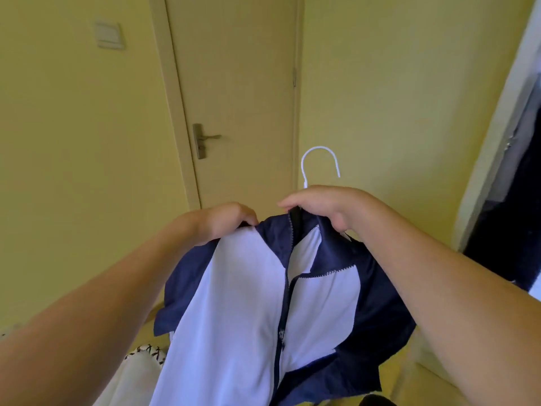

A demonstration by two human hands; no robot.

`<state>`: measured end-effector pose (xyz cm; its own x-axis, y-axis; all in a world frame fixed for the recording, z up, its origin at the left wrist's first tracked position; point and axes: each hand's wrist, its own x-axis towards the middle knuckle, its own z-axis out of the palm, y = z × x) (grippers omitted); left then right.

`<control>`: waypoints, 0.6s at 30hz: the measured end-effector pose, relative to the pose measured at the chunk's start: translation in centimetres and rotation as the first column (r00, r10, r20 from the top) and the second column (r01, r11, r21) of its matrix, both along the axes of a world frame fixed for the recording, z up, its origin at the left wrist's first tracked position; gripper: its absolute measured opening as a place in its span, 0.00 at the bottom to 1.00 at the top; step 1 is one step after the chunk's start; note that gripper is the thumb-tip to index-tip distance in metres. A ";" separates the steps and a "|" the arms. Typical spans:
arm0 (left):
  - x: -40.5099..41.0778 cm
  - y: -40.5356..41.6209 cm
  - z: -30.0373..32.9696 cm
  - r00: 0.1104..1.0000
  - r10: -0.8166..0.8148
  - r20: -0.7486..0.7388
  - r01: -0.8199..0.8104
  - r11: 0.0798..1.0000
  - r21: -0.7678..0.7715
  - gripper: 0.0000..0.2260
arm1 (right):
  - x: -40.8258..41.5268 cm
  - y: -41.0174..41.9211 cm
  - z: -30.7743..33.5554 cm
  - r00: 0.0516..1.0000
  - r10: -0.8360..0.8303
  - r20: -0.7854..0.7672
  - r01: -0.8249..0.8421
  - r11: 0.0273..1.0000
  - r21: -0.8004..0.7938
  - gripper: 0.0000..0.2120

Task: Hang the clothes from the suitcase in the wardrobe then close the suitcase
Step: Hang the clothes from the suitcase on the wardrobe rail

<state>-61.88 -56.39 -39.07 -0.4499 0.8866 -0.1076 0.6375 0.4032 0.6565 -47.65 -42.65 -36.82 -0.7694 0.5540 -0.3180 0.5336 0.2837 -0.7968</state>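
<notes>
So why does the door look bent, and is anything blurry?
Head view: the wide lens bows the door and wall edges; light is soft and yellowish, no glare; the jacket, hanger and both hands (left, right) are fairly sharp, the edges smeared.

A closed beige door (237, 98) stands in the yellow wall (73, 171). A metal lever handle (205, 139) sits at its left edge. A light switch (109, 35) is mounted left of the door frame.

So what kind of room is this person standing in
Most likely a bedroom at home. A closed interior door with a lever handle, a light switch on the yellow wall, and a zip-up jacket being fitted onto a white hanger all suggest it.
</notes>
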 end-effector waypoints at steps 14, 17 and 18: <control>22.5 12.0 8.7 0.774 -0.512 0.373 0.562 0.826 -0.033 0.13 | 26.8 7.8 7.7 0.953 -0.299 -0.059 0.303 0.950 0.076 0.08; 28.5 15.2 8.1 0.755 -0.527 0.390 0.541 0.837 0.084 0.05 | 32.5 10.5 8.7 0.924 -0.357 -0.135 0.373 0.920 0.123 0.08; 30.3 16.3 7.8 0.761 -0.512 0.398 0.509 0.852 0.122 0.06 | 34.0 11.5 8.8 0.910 -0.379 -0.170 0.403 0.904 0.143 0.08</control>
